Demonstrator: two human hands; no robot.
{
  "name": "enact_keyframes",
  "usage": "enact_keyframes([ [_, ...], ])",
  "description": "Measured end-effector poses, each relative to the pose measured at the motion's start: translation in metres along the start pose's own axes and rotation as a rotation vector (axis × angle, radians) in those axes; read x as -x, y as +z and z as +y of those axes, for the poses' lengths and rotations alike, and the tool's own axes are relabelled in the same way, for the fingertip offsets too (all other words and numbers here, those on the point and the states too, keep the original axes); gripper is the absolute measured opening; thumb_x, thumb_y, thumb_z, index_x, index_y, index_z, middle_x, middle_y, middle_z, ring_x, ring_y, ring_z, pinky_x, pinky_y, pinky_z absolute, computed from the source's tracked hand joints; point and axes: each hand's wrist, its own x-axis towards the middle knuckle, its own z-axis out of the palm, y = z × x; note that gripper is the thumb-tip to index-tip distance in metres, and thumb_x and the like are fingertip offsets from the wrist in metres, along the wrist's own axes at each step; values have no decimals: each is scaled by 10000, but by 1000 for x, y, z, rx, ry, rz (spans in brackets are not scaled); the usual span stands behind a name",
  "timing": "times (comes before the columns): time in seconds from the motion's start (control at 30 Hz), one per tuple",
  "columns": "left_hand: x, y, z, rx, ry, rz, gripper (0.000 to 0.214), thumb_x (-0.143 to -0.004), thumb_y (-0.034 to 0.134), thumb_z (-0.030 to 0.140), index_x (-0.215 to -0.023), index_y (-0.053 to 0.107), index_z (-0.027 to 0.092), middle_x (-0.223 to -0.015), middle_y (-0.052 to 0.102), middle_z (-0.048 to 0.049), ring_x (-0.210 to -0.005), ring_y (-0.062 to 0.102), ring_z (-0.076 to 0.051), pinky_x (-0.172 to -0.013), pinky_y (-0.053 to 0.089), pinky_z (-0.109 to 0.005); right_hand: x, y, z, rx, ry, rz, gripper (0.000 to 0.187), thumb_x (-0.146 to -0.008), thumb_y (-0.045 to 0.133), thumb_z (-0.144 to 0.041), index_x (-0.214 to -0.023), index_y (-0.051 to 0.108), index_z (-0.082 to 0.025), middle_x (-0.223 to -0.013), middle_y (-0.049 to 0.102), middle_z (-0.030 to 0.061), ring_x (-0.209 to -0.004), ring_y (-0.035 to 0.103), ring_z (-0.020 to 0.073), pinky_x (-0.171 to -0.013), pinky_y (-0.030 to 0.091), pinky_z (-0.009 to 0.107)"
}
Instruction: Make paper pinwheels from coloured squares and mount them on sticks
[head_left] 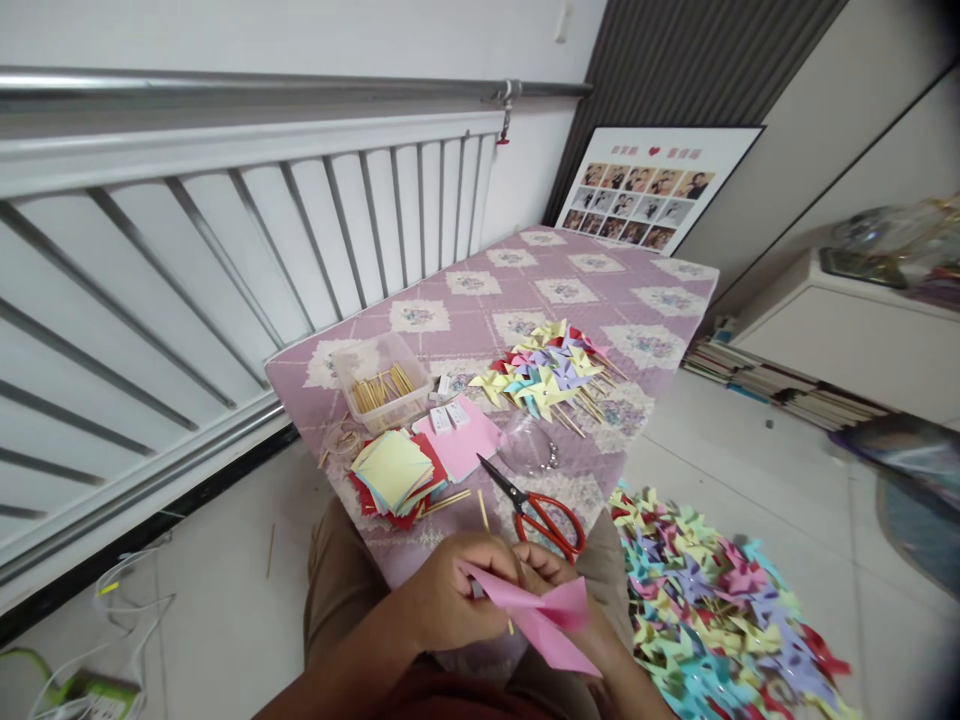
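Over the table's near edge, a pink paper pinwheel [541, 618] is pinched between my two hands, with its blades partly folded. My left hand [454, 592] is closed around its left side, fingers curled. From the right, my right hand [553, 572] is closed on its far side, and the paper and the other hand hide part of its fingers. A thin wooden stick [483, 510] lies just beyond my hands. Close by are red-handled scissors [534, 502], blades pointing away to the left. A stack of coloured paper squares [396, 468] lies to the left.
A clear plastic box [381, 388] holds short sticks. Small white boxes [448, 416] lie on pink paper [474, 440]. Finished pinwheels [551, 372] are heaped on the flowered tablecloth [566, 290], and a larger pile [712, 600] covers floor at the right. A white radiator [247, 240] runs along the left.
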Motion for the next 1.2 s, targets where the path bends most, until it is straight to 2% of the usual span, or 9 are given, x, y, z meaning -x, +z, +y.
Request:
enact_keyframes([
  [0.07,1,1,7,-25,14,-23,61,-680,602,114,-652,596,169,-717,671,-65,-681,594,-170,-662,446,-283,-8,4,-6,-66,3,-17,387,-657,781,-547,-714,672,-180,-587,540,-27,-517,409,105,-506,333,239],
  [0.13,2,2,12,-56,38,-44,87,-666,599,85,-642,602,168,-706,682,-65,-683,599,-172,-670,451,-284,-15,10,-14,-121,2,-28,378,-649,795,-531,-758,684,-187,-592,541,-43,-509,413,93,-506,342,223],
  [0.3,5,7,17,-91,-14,-63,107,-665,587,74,-622,626,165,-674,677,-53,-646,593,-158,-635,443,-267,-22,25,-27,-191,21,-90,327,-639,819,-469,-719,674,-187,-698,624,-19,-597,526,111,-588,428,230],
  [0.4,8,6,14,-56,-61,-40,100,-672,590,83,-646,644,163,-683,673,-50,-657,589,-159,-645,442,-269,-22,28,-29,-205,11,-84,321,-650,820,-446,-668,643,-179,-616,579,-44,-525,475,87,-517,388,206],
  [0.57,14,-1,3,63,-111,-39,59,-697,612,111,-662,634,154,-724,669,-55,-666,572,-150,-617,421,-256,-21,24,-40,-292,-29,39,355,-655,824,-449,-620,604,-174,-490,532,-66,-438,430,55,-440,339,161],
  [0.67,16,-7,0,124,-139,9,64,-693,646,143,-640,612,154,-711,658,-59,-658,563,-157,-591,403,-261,-22,19,-48,-406,-47,152,324,-636,851,-407,-685,626,-179,-528,547,-72,-446,466,42,-449,393,140],
  [0.97,24,-18,-9,255,-153,134,262,-671,724,355,-590,543,184,-651,596,-47,-657,539,-179,-614,407,-308,-23,6,-53,-612,-163,337,318,-577,901,-334,-724,660,-186,-659,618,-58,-542,563,45,-522,535,118],
  [1.1,25,-18,-16,459,-185,225,336,-609,783,426,-603,557,178,-612,557,-25,-622,513,-164,-599,394,-307,-21,6,-55,-638,-161,362,329,-556,912,-321,-744,678,-189,-672,629,-55,-543,575,47,-529,554,119],
  [1.2,23,-19,-18,704,-157,285,330,-571,817,385,-610,560,182,-587,541,13,-575,495,-129,-618,410,-299,-20,8,-56,-644,-161,377,324,-555,912,-312,-737,675,-188,-687,631,-53,-548,576,48,-516,545,113],
])
